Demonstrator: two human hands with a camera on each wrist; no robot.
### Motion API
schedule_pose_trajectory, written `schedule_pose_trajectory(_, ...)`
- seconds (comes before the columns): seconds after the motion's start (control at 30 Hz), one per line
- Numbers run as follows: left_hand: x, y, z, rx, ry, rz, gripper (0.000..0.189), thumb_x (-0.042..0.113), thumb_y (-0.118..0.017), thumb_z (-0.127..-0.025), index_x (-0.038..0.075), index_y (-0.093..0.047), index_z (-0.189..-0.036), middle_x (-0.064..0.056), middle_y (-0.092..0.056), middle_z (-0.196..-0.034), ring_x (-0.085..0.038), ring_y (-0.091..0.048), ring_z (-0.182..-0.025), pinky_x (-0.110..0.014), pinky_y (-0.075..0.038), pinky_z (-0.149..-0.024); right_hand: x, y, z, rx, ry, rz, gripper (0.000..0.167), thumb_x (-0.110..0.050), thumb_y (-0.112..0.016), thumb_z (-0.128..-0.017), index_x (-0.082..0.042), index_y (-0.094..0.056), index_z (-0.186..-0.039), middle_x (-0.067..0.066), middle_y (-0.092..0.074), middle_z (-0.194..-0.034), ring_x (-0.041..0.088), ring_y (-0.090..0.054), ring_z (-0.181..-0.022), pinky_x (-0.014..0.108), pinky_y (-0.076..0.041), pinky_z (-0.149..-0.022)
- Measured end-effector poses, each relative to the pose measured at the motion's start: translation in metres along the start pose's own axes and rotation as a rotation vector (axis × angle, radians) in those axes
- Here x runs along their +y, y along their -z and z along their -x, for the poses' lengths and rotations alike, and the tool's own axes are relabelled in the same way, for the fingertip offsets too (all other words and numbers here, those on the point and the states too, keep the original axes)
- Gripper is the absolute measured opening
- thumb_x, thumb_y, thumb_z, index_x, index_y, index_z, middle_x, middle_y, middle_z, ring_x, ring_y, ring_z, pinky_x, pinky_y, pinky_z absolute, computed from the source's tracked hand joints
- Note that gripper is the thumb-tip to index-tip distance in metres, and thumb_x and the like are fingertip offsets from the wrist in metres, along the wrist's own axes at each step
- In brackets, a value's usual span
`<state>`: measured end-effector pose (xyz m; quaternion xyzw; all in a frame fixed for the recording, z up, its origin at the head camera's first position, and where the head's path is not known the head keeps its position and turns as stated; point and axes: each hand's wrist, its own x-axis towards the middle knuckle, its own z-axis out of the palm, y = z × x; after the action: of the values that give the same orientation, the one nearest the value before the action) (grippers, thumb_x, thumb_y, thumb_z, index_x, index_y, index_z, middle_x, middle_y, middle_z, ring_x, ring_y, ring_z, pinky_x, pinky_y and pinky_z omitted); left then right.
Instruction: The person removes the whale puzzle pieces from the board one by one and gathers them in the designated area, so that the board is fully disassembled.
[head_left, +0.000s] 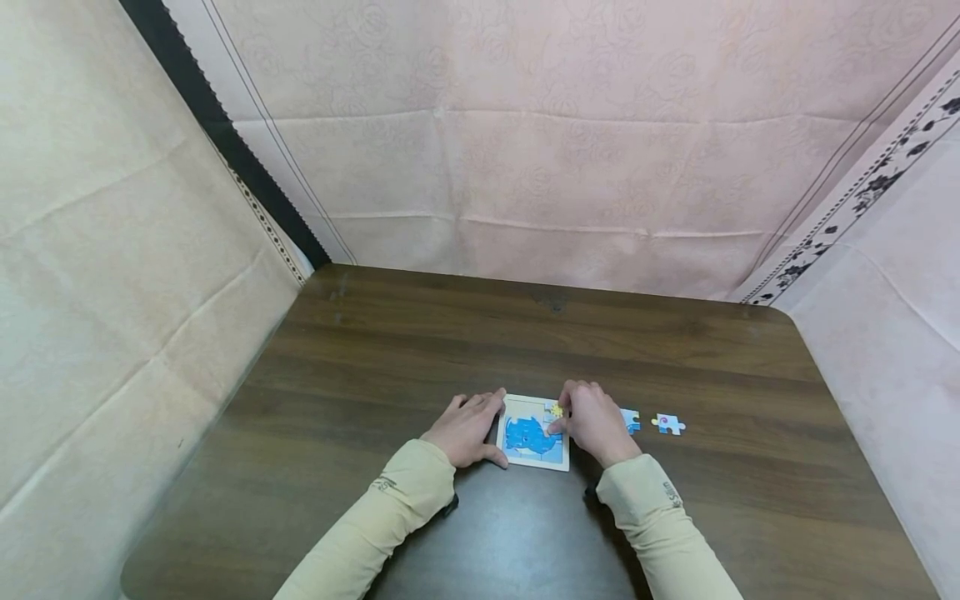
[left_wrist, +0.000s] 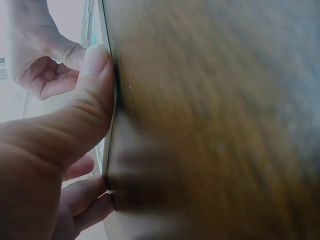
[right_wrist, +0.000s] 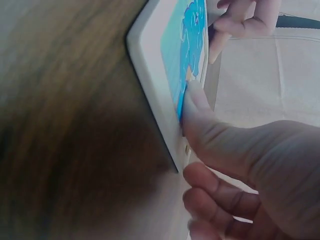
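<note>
A small jigsaw puzzle board (head_left: 532,462) with a pale frame and a blue animal picture lies flat on the table. My left hand (head_left: 467,429) holds its left side, fingers at the upper corner and thumb (left_wrist: 95,62) against the near part of the edge. Over the board's right side, my right hand (head_left: 596,421) pinches a blue puzzle piece (right_wrist: 181,107), with its thumb (right_wrist: 197,102) on it and the other fingers curled. The hand hides most of that piece. Yellow shows on the picture near the upper right corner.
Two loose puzzle pieces lie right of the board: a blue one (head_left: 632,420), partly behind my right hand, and a pale blue one (head_left: 668,424) farther right. The brown wooden table (head_left: 375,350) meets hanging pale cloths (head_left: 525,183) at its back and sides.
</note>
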<state>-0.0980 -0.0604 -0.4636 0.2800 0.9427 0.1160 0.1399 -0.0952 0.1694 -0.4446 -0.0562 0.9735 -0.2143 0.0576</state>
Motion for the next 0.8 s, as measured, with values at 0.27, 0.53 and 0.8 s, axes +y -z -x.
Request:
schedule_pose_trajectory(0.27, 0.0009, 0.0014, 0.0020, 0.004, -0.018, -0.023, 0.094, 0.062, -0.071, -0.075, 0.013, -0.039, -0.148, -0.005, -0.031, -0.157, -0.022, -0.034, -0.140, -0.048, -0.026, -0.110, 0.0013, -0.0011, -0.0023, -0.051, -0.032, -0.105, 0.035, -0.022, -0.088, -0.070, -0.007, -0.063, -0.088, 0.003, -0.057, -0.077, 0.020, -0.053, -0.069, 0.032, -0.051, -0.066)
schedule_pose_trajectory(0.53, 0.0011, 0.0010, 0.0009, -0.010, -0.020, -0.064, 0.096, 0.064, -0.068, -0.076, 0.013, -0.037, -0.151, -0.003, -0.028, -0.158, -0.022, -0.032, -0.141, -0.049, -0.026, -0.111, 0.0027, -0.0003, -0.0050, -0.098, -0.056, -0.178, 0.043, -0.018, -0.087, -0.071, -0.004, -0.065, -0.105, 0.004, -0.056, -0.077, 0.020, -0.052, -0.066, 0.029, -0.047, -0.059)
schedule_pose_trajectory(0.8, 0.0011, 0.0004, -0.0002, -0.019, -0.012, -0.071, 0.097, 0.066, -0.067, -0.075, 0.013, -0.037, -0.151, -0.002, -0.028, -0.158, -0.022, -0.032, -0.141, -0.050, -0.026, -0.111, 0.0023, -0.0002, -0.0019, -0.077, -0.050, -0.160, 0.036, -0.019, -0.087, -0.072, -0.010, -0.068, -0.102, 0.002, -0.059, -0.080, 0.020, -0.053, -0.070, 0.030, -0.049, -0.062)
